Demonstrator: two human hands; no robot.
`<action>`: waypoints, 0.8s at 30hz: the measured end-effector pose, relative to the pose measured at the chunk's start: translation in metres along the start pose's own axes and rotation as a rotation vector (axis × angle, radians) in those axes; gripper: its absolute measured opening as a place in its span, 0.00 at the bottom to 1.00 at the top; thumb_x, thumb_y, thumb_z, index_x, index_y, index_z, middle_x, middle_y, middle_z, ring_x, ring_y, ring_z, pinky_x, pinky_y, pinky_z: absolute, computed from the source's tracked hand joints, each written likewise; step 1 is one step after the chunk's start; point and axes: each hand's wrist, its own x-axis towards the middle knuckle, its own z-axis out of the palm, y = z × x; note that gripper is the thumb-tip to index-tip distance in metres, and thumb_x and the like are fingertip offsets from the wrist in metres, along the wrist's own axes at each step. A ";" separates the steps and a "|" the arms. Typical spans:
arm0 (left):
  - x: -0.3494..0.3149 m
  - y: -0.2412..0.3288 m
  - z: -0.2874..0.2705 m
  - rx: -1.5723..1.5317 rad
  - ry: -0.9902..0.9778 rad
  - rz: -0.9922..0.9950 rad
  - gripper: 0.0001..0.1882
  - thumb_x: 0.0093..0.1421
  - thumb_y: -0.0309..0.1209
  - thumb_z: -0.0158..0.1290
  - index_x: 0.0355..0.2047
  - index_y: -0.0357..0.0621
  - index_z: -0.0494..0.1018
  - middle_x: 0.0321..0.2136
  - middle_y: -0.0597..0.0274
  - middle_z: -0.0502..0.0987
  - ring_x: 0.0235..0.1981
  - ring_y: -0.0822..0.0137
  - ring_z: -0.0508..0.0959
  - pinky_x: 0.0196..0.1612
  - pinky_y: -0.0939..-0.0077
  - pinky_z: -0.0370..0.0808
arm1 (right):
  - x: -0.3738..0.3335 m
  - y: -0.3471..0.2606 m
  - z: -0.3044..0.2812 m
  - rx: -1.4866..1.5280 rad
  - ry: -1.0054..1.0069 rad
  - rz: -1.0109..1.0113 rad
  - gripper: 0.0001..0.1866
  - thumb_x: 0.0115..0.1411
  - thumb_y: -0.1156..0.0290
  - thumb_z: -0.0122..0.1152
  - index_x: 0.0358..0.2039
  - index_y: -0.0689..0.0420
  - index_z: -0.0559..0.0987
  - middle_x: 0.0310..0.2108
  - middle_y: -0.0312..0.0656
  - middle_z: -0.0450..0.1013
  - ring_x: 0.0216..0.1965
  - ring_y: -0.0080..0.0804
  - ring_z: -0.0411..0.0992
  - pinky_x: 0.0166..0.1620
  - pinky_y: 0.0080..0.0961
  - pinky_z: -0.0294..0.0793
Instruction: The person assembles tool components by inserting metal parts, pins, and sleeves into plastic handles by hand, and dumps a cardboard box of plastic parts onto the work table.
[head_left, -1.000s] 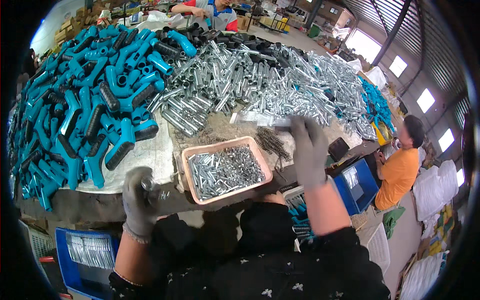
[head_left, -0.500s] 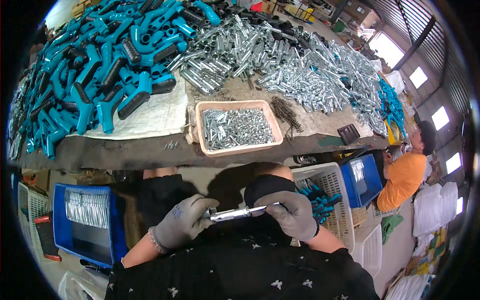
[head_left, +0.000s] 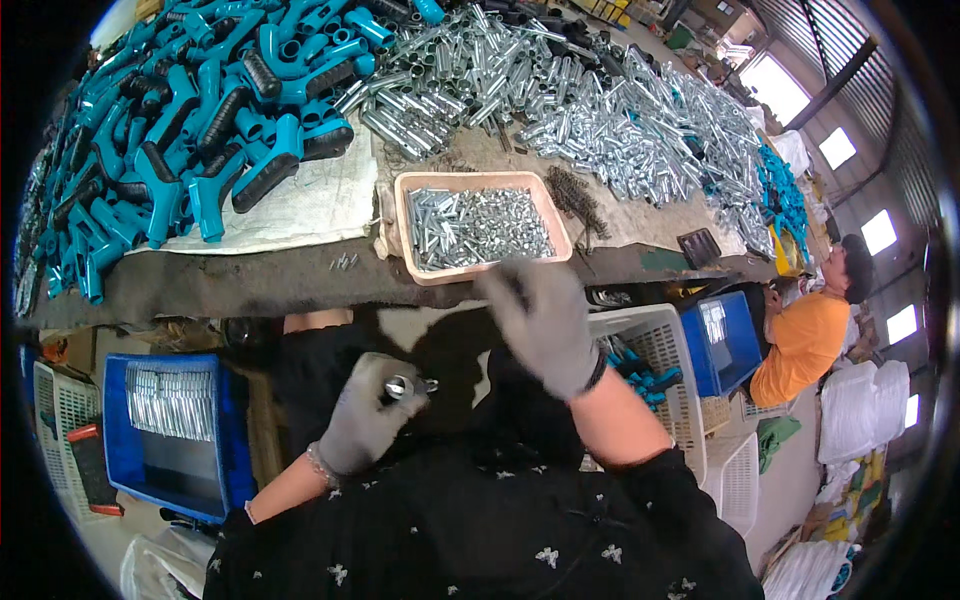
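Observation:
My left hand (head_left: 362, 418), in a grey glove, is closed around a shiny metal tube (head_left: 400, 386) over my lap. The tube's round end faces up at me, and most of its length is hidden by the hand. My gloved right hand (head_left: 548, 325) is apart from it, at the front edge of the table near a pale pink plastic tray (head_left: 422, 276). Motion smears its fingers, so what they hold, if anything, does not show. Small silver metal pins and sleeves (head_left: 480, 226) fill the tray.
Teal handles with black grips (head_left: 165, 190) are heaped at the left, silver tubes (head_left: 640, 150) at the back right. Dark springs (head_left: 575, 200) lie beside the tray. A blue crate (head_left: 165, 480) and white basket (head_left: 690, 400) flank me. A person in orange (head_left: 800, 345) sits at the right.
My right hand has let go of the tube's right end and moved up toward the tray. My left hand keeps the tube, which has turned from lying crosswise to nearly end-on.

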 end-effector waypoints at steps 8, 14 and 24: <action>-0.022 -0.024 -0.026 -1.258 -0.206 -0.582 0.10 0.62 0.29 0.50 0.40 0.38 0.66 0.38 0.47 0.76 0.29 0.61 0.80 0.35 0.69 0.78 | 0.076 0.069 -0.005 -0.131 -0.372 -0.253 0.17 0.55 0.66 0.67 0.44 0.57 0.80 0.48 0.47 0.74 0.55 0.47 0.69 0.59 0.38 0.66; -0.024 -0.008 -0.027 -0.972 -0.182 -0.564 0.08 0.61 0.28 0.52 0.39 0.42 0.67 0.27 0.56 0.75 0.23 0.68 0.76 0.28 0.76 0.72 | 0.073 0.058 -0.020 0.361 -0.382 0.102 0.18 0.49 0.71 0.71 0.42 0.56 0.80 0.41 0.40 0.77 0.44 0.29 0.74 0.50 0.26 0.72; -0.012 -0.019 -0.029 -0.801 -0.108 -0.407 0.13 0.50 0.21 0.59 0.34 0.37 0.66 0.24 0.54 0.74 0.19 0.69 0.74 0.23 0.77 0.70 | -0.021 0.008 -0.033 0.472 -0.744 -0.053 0.19 0.60 0.61 0.63 0.48 0.58 0.77 0.40 0.49 0.77 0.42 0.44 0.76 0.45 0.35 0.74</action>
